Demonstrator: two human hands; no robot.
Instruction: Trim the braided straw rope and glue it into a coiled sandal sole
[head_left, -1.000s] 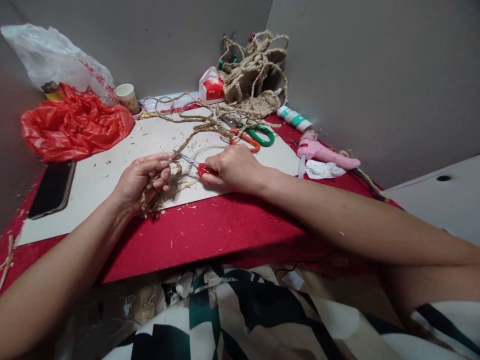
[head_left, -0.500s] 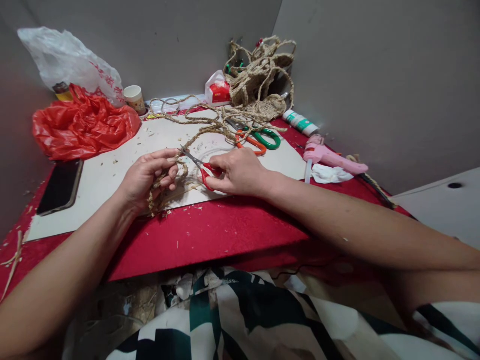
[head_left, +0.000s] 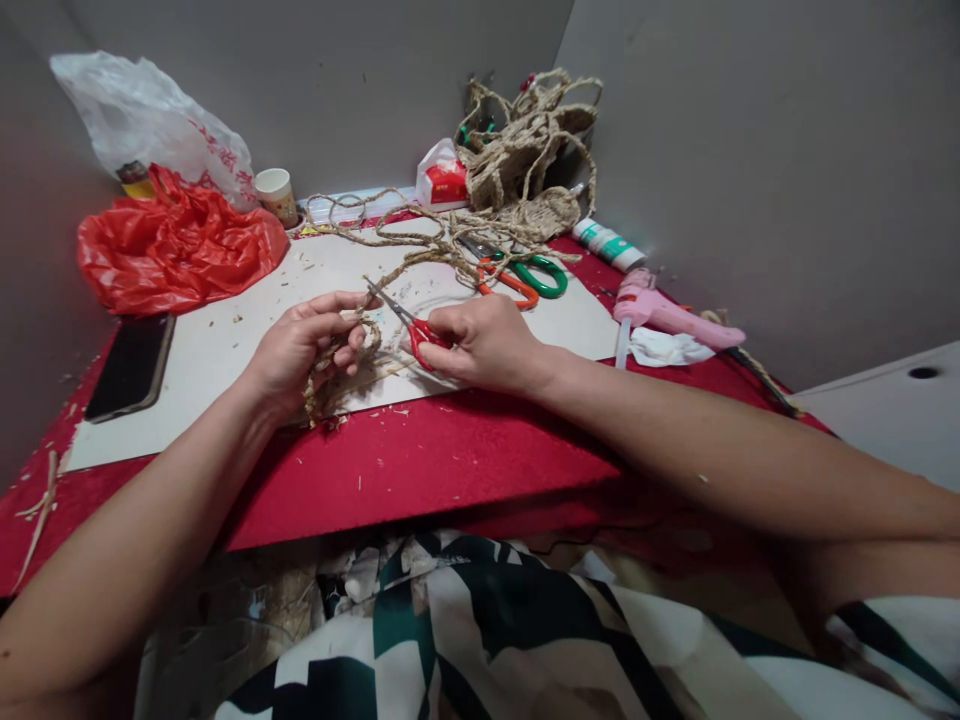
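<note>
My left hand (head_left: 304,345) is closed on a tan braided straw cord (head_left: 373,338), pinching it between thumb and fingers. Part of the cord hangs below the palm, and the rest runs back across the white board (head_left: 202,350). In my right hand (head_left: 484,340) is a small pair of red-handled scissors (head_left: 424,345), my fingers in its loops. The blades look nearly closed and point up and left, with their tips beside the cord at my left fingertips. Whether they touch the cord I cannot tell.
Behind my hands lie orange-handled scissors (head_left: 517,293) and green-handled scissors (head_left: 551,277). A heap of braided cord (head_left: 517,160) stands at the back. To the left are a phone (head_left: 131,365), a red plastic bag (head_left: 180,245) and a paper cup (head_left: 276,196); at right, a pink glue gun (head_left: 675,315).
The scissor blades have come closer together and the tool has tilted slightly upward. My left hand keeps its hold on the cord. The whole view has shifted a little.
</note>
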